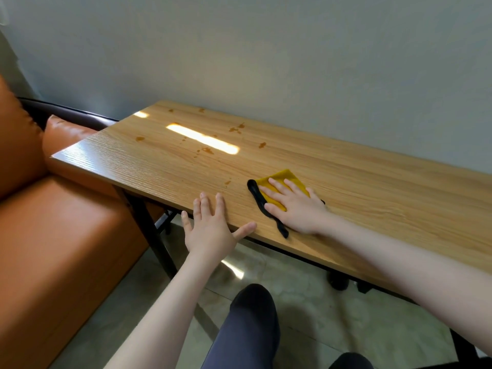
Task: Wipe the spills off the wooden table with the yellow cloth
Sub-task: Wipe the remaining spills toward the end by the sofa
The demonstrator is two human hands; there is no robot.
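Observation:
A folded yellow cloth with a black edge lies on the wooden table near its front edge. My right hand presses flat on the cloth, fingers straight and spread. My left hand rests flat on the table's front edge, fingers spread, to the left of the cloth. Several small brown spills dot the table's far left part, some near the wall. One small drop sits just left of the cloth.
An orange leather sofa stands against the table's left end. A pale wall runs along the table's far side. Black table legs and a tiled floor show below. My dark-trousered knee is under the front edge.

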